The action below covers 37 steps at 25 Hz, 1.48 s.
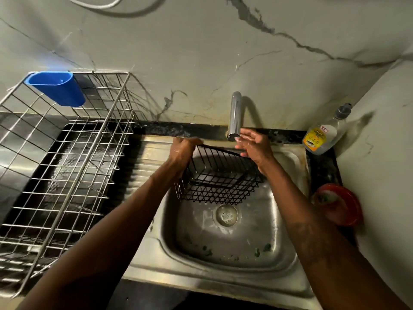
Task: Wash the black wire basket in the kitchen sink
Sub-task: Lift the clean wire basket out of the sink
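the black wire basket (pixel 219 184) is held up over the bowl of the steel sink (pixel 234 253), tilted so that its open top is turned toward the camera, with its far rim just below the spout of the chrome tap (pixel 235 115). its far left corner is grasped by the left hand (pixel 184 151), the fingers being curled over the rim wire. the right hand (pixel 253 145) is kept released, fingers nearly straight and wet, laid against the right end of the basket right under the spout. the drain (pixel 226 214) is seen below the basket, and small green scraps (pixel 266 247) are scattered on the sink floor near the front. a steel dish rack (pixel 67 157) is set on the bench (pixel 178 128) to the left, with a blue cup (pixel 57 88) hung on its far corner. a soap bottle (pixel 321 136) and a red bowl (pixel 337 204) are placed to the right of the sink.
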{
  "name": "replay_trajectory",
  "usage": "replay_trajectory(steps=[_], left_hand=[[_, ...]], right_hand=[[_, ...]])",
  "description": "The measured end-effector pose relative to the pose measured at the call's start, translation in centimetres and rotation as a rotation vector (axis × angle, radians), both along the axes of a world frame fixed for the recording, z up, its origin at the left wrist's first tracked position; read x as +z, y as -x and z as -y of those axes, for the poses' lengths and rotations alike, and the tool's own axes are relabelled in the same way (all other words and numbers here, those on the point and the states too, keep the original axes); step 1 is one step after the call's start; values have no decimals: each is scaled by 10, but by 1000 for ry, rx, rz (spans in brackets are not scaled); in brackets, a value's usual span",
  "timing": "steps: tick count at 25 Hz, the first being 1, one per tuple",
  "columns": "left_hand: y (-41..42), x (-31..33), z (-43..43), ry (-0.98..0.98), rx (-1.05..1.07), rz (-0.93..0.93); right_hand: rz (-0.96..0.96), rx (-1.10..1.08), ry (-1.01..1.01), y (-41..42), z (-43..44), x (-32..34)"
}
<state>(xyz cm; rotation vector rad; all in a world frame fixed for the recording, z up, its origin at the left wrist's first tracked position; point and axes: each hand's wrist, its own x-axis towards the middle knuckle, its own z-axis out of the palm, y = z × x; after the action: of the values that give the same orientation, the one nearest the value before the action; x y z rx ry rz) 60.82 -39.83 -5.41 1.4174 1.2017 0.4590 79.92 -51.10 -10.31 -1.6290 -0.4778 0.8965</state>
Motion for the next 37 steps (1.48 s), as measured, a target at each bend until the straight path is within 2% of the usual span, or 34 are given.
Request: replay_trajectory(steps=[4, 5, 8, 9, 12, 14, 16, 18, 20, 21, 24, 25, 27, 29, 30, 31, 33, 35, 37], left_hand=[[27, 4, -14, 201, 62, 104], [33, 3, -16, 253, 65, 138], [42, 4, -12, 357, 60, 179], [44, 3, -8, 369, 75, 189], [46, -2, 0, 405, 116, 188], [48, -5, 7, 478, 51, 197], [52, -6, 17, 517, -65, 185], [55, -4, 30, 452, -255, 125], [58, -1, 42, 328, -364, 73], [60, 1, 44, 260, -363, 84], [66, 1, 49, 98, -281, 260], [66, -2, 51, 59, -272, 278], [61, -20, 58, 73, -252, 182], [61, -42, 68, 185, -199, -99], [64, -54, 72, 261, -171, -212], [68, -63, 75, 328, -171, -264], [73, -61, 76, 353, -173, -222], [69, -42, 69, 258, -198, -74], [70, -18, 61, 127, -226, 120]], right_hand=[[83, -91, 45, 7, 56, -18], [45, -102, 43, 11, 67, -17], [-282, -84, -8, 32, 95, -8], [-333, -83, -44, 40, 106, -7], [-280, -63, -26, 62, 128, -3], [-247, -76, 33, 69, 135, 1], [-296, -183, 69, 67, 139, 0], [-334, -273, 87, 67, 140, 4], [-276, -317, 111, 69, 143, 20], [-207, -331, 74, 68, 147, 29], [29, -346, -198, 68, 160, 48], [84, -352, -191, 71, 162, 48], [35, -373, 13, 74, 160, 23], [-207, -326, 389, 76, 162, -17], [-271, -295, 495, 75, 164, -36], [-300, -275, 517, 77, 166, -46], [-314, -258, 543, 85, 163, -26], [-203, -269, 497, 83, 157, 3], [-81, -316, 357, 80, 154, 28]])
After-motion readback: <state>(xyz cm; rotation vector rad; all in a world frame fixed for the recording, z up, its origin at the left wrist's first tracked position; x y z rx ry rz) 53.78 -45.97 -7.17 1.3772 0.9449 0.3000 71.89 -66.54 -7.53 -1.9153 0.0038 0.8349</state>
